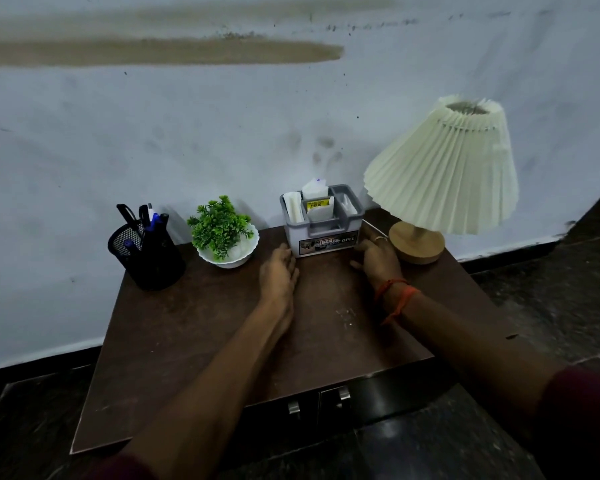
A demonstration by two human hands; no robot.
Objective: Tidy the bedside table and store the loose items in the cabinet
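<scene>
A grey plastic caddy of white packets is flanked at the back of the dark brown worktop by the left hand and right hand. The fingers are kept fairly straight against its sides, seemingly to square it. The cabinet doors below are closed.

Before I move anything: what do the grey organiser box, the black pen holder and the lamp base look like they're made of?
The grey organiser box looks like matte moulded plastic: rounded edges, and a printed sticker on its front. The black pen holder seems to be metal wire mesh; the pens show through its grid. The lamp base looks like light wood or a wood-look finish: smooth, tan, with a turned shape.
</scene>
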